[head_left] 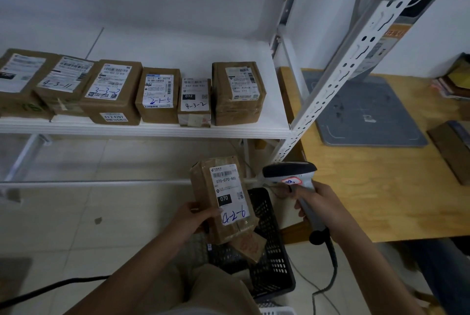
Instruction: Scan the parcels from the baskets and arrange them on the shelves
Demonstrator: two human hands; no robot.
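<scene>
the left hand [189, 216] holds a brown parcel [223, 199] upright above the black basket [273, 258], its fingers [212, 211] curled round the lower left edge and the thumb on the label. the label faces up and reads "070", with "4-2-6" written in blue. the right hand [316, 206] is closed round the handle of a scanner [292, 177], whose dark head sits just beside the parcel's top right corner, pointing toward it. a coiled cable [332, 251] hangs from the handle's base. another small parcel [250, 246] lies in the basket under the held one. on the white shelf [152, 130] six parcels [157, 94] stand in a row, labels up, the rightmost [237, 92] a little apart from the others. to the right is a wooden worktop [381, 187] carrying a grey stand base [366, 113].
</scene>
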